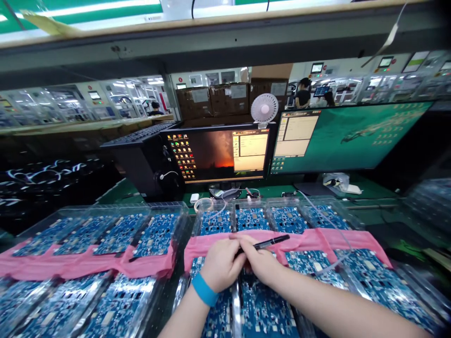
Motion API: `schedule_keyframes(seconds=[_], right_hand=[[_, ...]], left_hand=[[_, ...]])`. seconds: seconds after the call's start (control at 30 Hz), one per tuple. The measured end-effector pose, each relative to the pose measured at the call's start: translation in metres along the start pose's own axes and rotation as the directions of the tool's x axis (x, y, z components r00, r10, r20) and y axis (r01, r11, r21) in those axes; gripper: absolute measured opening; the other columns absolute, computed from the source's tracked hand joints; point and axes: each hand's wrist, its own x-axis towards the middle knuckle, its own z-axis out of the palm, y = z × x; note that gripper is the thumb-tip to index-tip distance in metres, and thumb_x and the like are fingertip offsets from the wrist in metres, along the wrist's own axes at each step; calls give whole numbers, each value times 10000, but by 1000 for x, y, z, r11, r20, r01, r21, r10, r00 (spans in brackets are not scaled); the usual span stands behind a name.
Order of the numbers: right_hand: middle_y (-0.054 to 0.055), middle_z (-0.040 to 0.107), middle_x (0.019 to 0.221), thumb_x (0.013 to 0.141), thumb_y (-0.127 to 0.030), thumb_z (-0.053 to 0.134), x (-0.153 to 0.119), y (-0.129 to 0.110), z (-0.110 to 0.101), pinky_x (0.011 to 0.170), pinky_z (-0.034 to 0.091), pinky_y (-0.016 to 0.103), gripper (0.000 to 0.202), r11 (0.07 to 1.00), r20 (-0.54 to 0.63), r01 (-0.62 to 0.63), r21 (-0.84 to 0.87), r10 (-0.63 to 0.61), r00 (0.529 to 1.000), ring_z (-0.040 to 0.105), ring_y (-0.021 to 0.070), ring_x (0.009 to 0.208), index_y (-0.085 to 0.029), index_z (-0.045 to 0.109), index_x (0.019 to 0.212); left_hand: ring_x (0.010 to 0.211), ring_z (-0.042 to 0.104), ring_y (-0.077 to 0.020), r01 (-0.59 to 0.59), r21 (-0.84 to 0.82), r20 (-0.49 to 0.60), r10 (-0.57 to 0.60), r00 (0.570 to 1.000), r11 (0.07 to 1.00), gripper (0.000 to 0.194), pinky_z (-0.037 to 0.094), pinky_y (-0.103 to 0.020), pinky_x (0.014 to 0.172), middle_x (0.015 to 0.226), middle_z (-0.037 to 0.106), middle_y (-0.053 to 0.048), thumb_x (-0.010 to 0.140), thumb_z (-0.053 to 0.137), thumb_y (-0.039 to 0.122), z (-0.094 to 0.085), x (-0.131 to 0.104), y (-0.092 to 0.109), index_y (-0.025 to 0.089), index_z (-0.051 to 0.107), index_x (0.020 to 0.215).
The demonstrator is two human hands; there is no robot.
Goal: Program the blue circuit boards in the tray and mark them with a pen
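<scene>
Over the near right tray my two hands meet above a strip of pink film. My right hand is closed on a black pen, whose far end points up to the right. My left hand, with a blue wristband, is curled against the pen's other end; its fingertips are hidden, so what it grips cannot be made out. Under the hands lie blue circuit boards in a clear plastic tray. The pink film runs across the tray between two rows of boards.
A second tray of blue boards with pink film stands at left. Behind are two monitors, a small white fan, a black computer case and cardboard boxes. A thin cable crosses the right tray.
</scene>
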Motion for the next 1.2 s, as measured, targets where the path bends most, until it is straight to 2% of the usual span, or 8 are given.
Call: schedule_keyframes(seconds=[0.1,0.17,0.23,0.3,0.43,0.8,1.0,1.2], right_hand=[[10,571,642,875,-403,176,9,2,3,531,413,251,418,962,35,141,-235,-136,990,529,137,546,-190,396,1160],[55,599,792,880,-349,189,19,6,6,625,423,282,382,819,92,300,-489,-293,952,553,166,699,-176,384,1159],[97,585,905,831,-299,330,29,11,10,727,395,346,326,645,187,403,-649,-378,907,524,220,844,-164,450,1102],[130,571,952,759,-280,442,36,17,14,790,349,403,335,576,252,450,-682,-392,885,478,271,929,-144,495,1061],[161,519,1079,761,-305,442,37,26,19,878,274,423,376,498,307,491,-715,-408,860,380,284,1070,-114,481,1082],[141,511,1112,782,-289,401,34,33,16,879,297,360,343,469,326,491,-734,-392,860,407,234,1067,-130,482,1075],[138,536,1061,776,-291,417,36,33,16,858,314,352,320,464,342,493,-737,-373,863,440,230,1026,-130,505,1038],[137,528,1067,778,-273,419,35,32,10,853,315,352,333,478,363,507,-718,-364,858,439,225,1031,-133,493,1071]], left_hand=[[780,545,-174,219,95,-151,-204,967,971,289,399,-286,699,880,586,-59,808,360,321,-5,6,-20,157,465,1021],[789,551,-186,453,236,-255,-395,883,860,351,393,-291,696,895,591,-70,819,340,340,-8,11,-38,136,427,1091],[802,544,-224,566,396,-284,-490,825,723,370,383,-321,692,874,598,-95,810,346,357,-10,17,-55,116,465,1065],[794,533,-254,567,486,-254,-513,820,665,331,368,-351,682,819,602,-113,791,366,356,-9,23,-67,120,544,939],[838,498,-257,514,535,-209,-485,849,670,279,316,-392,760,789,604,-106,770,392,331,-4,30,-78,140,588,719],[909,445,-260,517,571,-221,-486,845,638,233,41,-531,918,718,600,-105,746,397,226,15,42,-92,139,606,692],[951,451,-256,531,548,-210,-508,835,647,273,58,-504,939,763,601,-120,772,357,230,16,43,-94,120,603,726],[854,525,-234,590,501,-197,-580,790,633,313,184,-460,913,798,606,-114,803,326,304,-10,42,-84,122,581,794]])
